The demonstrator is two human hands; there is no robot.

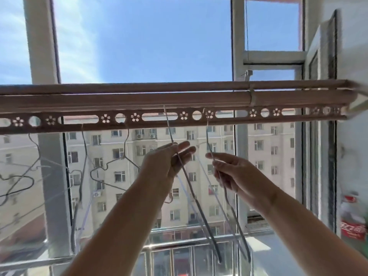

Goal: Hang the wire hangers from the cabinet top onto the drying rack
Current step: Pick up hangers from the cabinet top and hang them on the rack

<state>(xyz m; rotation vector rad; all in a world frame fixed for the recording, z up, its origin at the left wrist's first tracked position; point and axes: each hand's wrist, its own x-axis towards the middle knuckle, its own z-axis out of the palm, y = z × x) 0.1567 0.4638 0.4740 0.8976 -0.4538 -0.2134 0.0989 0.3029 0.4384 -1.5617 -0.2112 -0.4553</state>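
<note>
The drying rack (pixel 179 100) runs across the view overhead, with a strip of round and slotted holes along its lower edge. My left hand (pixel 169 158) pinches the neck of a thin wire hanger (pixel 199 206) whose hook reaches up into a slot near the middle. My right hand (pixel 229 168) grips a second wire hanger (pixel 233 212); its hook sits in a hole a little to the right. Both hangers trail down edge-on below my hands. More wire hangers (pixel 119 156) hang from the strip further left.
Behind the rack is a large window (pixel 139 46) with sky and an apartment block outside. A metal railing (pixel 179 248) runs along the bottom. A red-labelled plastic bottle (pixel 352 218) stands at the right by the wall.
</note>
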